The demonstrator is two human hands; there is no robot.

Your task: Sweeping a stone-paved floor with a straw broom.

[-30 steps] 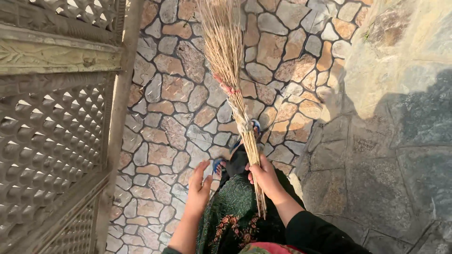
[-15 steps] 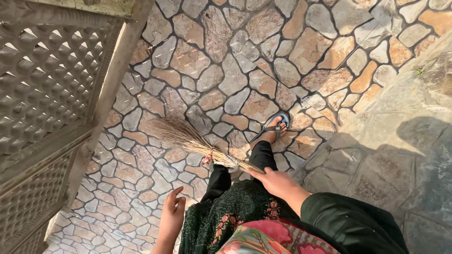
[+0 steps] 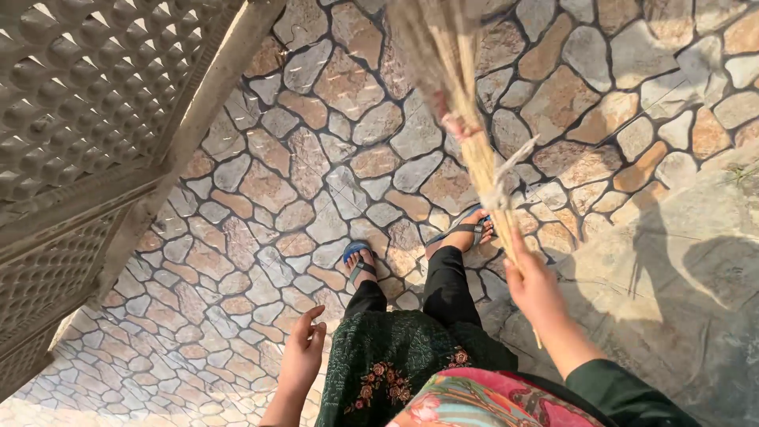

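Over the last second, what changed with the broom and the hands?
The broom, low and pointing left half a second ago, has swung up and forward again in the right hand, which kept its grip. The left hand stayed empty and open. Both feet have shifted on the stone paving.

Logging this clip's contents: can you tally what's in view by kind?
Hands: 2, left hand empty, right hand gripping the broom
Straw broom: 1
Blue sandals: 2 ()
Lattice screen: 1
Total: 6
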